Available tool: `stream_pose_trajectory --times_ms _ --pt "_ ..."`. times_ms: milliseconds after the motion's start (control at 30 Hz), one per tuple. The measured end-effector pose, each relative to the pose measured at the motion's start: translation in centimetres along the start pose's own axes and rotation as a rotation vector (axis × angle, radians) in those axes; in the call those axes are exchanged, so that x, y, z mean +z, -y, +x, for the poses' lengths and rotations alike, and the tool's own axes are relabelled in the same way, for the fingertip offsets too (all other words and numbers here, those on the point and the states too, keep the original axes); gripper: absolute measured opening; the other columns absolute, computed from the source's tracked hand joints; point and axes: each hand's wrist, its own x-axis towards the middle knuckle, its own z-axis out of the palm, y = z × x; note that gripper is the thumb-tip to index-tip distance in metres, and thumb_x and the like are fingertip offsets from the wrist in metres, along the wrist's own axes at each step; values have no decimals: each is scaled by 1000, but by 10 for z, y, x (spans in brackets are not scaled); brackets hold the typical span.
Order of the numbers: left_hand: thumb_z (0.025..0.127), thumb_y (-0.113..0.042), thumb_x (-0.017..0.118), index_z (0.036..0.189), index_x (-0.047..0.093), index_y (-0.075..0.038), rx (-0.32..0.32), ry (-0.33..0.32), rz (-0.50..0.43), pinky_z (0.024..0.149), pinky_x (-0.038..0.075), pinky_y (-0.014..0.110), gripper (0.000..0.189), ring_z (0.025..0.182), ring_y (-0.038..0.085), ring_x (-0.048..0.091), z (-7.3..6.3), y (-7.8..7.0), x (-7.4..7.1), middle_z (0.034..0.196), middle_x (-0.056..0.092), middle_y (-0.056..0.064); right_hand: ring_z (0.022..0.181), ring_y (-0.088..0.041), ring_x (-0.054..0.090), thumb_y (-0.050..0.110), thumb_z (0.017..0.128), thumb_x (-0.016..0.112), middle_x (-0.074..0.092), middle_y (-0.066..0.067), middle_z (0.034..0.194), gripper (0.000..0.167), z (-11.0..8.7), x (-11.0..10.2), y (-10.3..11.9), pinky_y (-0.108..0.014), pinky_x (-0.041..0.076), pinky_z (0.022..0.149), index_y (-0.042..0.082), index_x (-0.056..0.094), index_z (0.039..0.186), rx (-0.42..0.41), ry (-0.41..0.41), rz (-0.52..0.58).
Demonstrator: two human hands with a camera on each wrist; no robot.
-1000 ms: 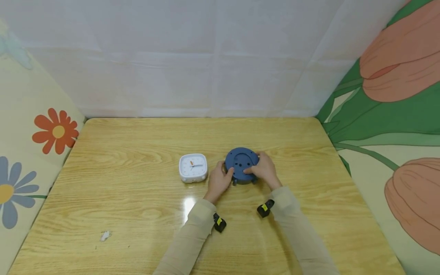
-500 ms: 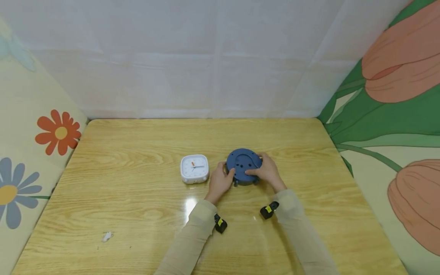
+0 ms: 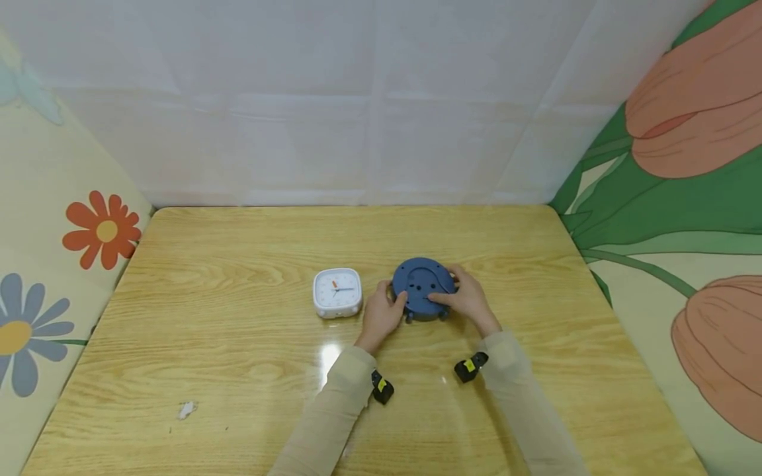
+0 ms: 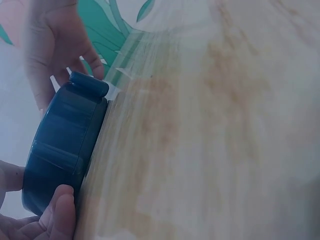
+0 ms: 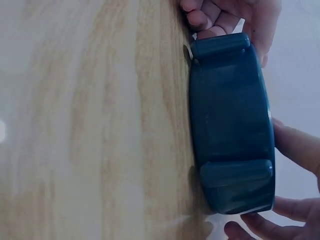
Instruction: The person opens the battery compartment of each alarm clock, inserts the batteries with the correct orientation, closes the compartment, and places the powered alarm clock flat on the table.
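A round dark-blue clock (image 3: pixel 423 281) lies back side up on the table, two stubby feet pointing toward me in the head view. My left hand (image 3: pixel 381 314) grips its left rim, thumb on the back and fingers at the side. On the right, my right hand (image 3: pixel 469 297) holds the rim, its thumb laid over the back. The left wrist view shows the clock's side wall (image 4: pixel 62 135) close to the tabletop. In the right wrist view both feet stick out from the clock (image 5: pixel 232 115). Its face is hidden underneath.
Left of my left hand stands a white square alarm clock (image 3: pixel 337 291), dial up. A small white worn patch (image 3: pixel 186 410) marks the wooden table (image 3: pixel 238 344) at the front left. A white sheet (image 3: pixel 357 119) hangs behind; flowered panels flank the table.
My right wrist has swung slightly outward to the right, its thumb shifting a little on the clock's back. The left hand keeps its hold. The head view has shifted slightly.
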Motion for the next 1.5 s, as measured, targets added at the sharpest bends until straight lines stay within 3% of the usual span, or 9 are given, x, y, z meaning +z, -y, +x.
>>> stream_pose_trajectory --times_ms 300,633,1033,1500 --pt "91 -30 53 129 44 -2 -4 8 -10 45 38 25 48 51 12 47 0 2 1 63 52 2 105 -38 50 27 85 64 49 -26 121 56 -3 2 -5 -46 46 81 -2 45 129 64 -46 16" --pt "91 -30 53 129 44 -2 -2 11 -17 45 38 25 48 52 12 47 0 2 0 64 53 2 101 -37 51 17 86 63 53 -26 114 45 -4 0 -9 -45 47 77 -4 50 124 -5 -72 15" --pt "91 -30 54 129 44 -1 -11 8 -29 44 38 25 49 50 12 47 0 1 0 63 52 2 100 -37 52 10 83 64 57 -26 108 42 -2 2 -6 -46 45 80 -5 54 120 31 -118 -6" --pt "91 -28 54 129 44 -1 -10 -4 -54 41 36 25 48 46 12 45 -2 0 1 59 51 2 94 -33 56 7 79 67 58 -24 106 41 -2 4 -8 -34 52 66 -3 58 118 75 -154 100"
